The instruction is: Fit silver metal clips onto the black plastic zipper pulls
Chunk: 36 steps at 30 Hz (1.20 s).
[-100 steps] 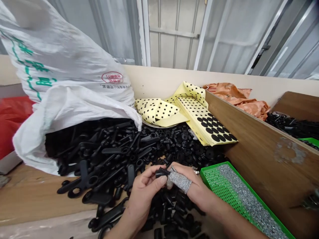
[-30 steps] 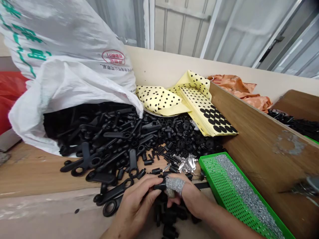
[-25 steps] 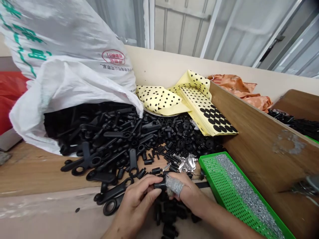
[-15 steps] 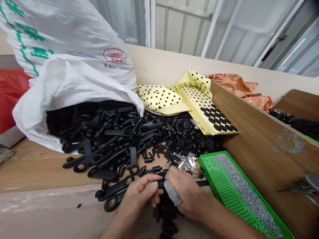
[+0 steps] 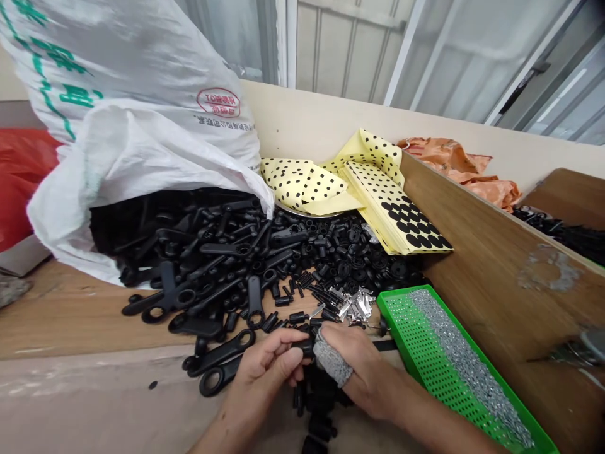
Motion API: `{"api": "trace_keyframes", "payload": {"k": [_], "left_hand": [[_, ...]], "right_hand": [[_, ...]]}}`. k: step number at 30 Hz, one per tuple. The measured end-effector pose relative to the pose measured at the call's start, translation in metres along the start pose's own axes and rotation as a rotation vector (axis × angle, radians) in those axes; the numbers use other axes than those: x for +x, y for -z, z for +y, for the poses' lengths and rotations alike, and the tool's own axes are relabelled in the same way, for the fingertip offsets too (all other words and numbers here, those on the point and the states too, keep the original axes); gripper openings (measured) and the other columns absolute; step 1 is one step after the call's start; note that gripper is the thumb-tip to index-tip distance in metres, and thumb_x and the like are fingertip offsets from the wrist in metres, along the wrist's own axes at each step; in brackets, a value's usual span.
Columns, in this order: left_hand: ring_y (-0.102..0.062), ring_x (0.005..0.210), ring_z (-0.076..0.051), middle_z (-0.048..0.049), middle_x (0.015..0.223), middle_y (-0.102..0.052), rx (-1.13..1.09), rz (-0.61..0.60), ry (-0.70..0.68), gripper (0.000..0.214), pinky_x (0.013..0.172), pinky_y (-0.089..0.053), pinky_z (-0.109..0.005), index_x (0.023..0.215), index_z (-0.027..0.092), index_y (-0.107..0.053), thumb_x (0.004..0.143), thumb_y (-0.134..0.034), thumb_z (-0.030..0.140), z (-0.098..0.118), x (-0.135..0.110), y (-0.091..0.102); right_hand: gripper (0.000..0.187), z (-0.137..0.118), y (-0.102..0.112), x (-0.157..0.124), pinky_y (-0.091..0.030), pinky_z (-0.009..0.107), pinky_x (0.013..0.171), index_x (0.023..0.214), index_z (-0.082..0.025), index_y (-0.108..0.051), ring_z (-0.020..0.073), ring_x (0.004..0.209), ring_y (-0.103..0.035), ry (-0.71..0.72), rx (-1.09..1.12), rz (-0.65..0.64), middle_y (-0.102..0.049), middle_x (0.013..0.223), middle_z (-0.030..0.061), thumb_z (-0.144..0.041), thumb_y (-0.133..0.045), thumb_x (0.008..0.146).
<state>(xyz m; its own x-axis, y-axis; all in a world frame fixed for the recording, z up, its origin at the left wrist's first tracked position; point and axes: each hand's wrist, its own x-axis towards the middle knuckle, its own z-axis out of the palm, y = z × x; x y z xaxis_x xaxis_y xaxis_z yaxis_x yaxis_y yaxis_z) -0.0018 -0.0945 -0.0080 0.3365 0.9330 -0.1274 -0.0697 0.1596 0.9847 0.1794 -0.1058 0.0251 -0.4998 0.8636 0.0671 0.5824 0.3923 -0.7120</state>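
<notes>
Between the thumb and fingers of my left hand (image 5: 269,364) is a small black cylindrical plastic part (image 5: 306,347). My right hand (image 5: 362,366) is closed against the other end of this part, its fingertips hidden. A grey knitted wrap (image 5: 333,358) covers fingers of that hand. Under both hands, more black pieces (image 5: 321,425) lie in a dark cluster. Just beyond them are small silvery metal clips (image 5: 357,305) and short black cylinders (image 5: 297,318). Left of my left hand lie black crank-shaped arms with ringed ends (image 5: 222,356).
A white woven sack (image 5: 142,151) spills black arms at the left. Yellow dotted sheets (image 5: 378,189) rest behind the pile. To the right, a green perforated tray (image 5: 416,353) holds small silvery pieces beside a wooden board (image 5: 472,271). A drill-like tool (image 5: 586,347) shows at the right edge.
Both hands stay together at the same spot around the black part. The right hand and its grey wrap have turned slightly and shifted a little to the right. The view has moved slightly.
</notes>
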Motion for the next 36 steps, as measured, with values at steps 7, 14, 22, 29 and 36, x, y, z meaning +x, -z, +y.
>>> {"api": "trace_keyframes", "payload": {"k": [7,14,22,29,36], "left_hand": [[-0.062,0.073,-0.018,-0.0034,0.084,-0.068,0.433,0.053,-0.313,0.018,0.064,-0.047,-0.025,0.095,0.022,-0.064,0.081,-0.054,0.026,-0.007,-0.002,0.006],[-0.056,0.053,-0.013,0.0005,0.060,-0.063,0.100,0.012,-0.075,0.023,0.050,-0.045,-0.020,0.091,0.018,-0.063,0.079,-0.057,0.036,0.000,-0.003,0.000],[-0.046,0.041,-0.007,0.0017,0.054,-0.057,-0.091,-0.063,0.166,0.035,0.039,-0.034,-0.016,0.082,0.013,-0.061,0.074,-0.060,0.047,0.000,0.000,-0.001],[-0.044,0.045,-0.008,0.0030,0.055,-0.053,0.151,-0.130,0.058,0.029,0.042,-0.033,-0.017,0.084,0.015,-0.060,0.081,-0.051,0.042,0.006,0.002,0.005],[-0.055,0.062,-0.012,0.0029,0.068,-0.060,0.555,-0.107,-0.370,0.013,0.056,-0.041,-0.019,0.093,0.022,-0.057,0.087,-0.045,0.023,0.004,-0.004,0.008]], "right_hand": [[0.014,0.004,-0.014,-0.008,-0.038,0.026,0.075,0.077,-0.020,-0.045,0.0166,0.085,-0.049,-0.186,0.219,0.098,-0.053,0.084,0.0015,-0.013,-0.034,0.084],[0.005,0.002,-0.012,0.002,-0.037,0.027,0.064,0.080,-0.017,-0.045,0.0167,0.071,-0.046,0.057,-0.103,0.047,-0.051,0.080,0.0044,-0.015,-0.041,0.077],[0.008,0.006,-0.007,0.002,-0.035,0.030,0.063,0.077,-0.015,-0.048,0.0196,0.070,-0.042,0.266,-0.603,0.029,-0.049,0.078,0.0072,-0.015,-0.047,0.069],[0.008,0.007,0.002,0.001,-0.034,0.029,0.065,0.078,-0.017,-0.045,0.0185,0.072,-0.044,0.225,-0.583,-0.088,-0.050,0.081,0.0058,-0.013,-0.046,0.072],[0.011,0.003,0.001,0.001,-0.031,0.025,0.058,0.069,-0.020,-0.031,0.0133,0.063,-0.042,0.068,-0.031,-0.095,-0.043,0.070,-0.0003,-0.018,-0.038,0.077]]}}
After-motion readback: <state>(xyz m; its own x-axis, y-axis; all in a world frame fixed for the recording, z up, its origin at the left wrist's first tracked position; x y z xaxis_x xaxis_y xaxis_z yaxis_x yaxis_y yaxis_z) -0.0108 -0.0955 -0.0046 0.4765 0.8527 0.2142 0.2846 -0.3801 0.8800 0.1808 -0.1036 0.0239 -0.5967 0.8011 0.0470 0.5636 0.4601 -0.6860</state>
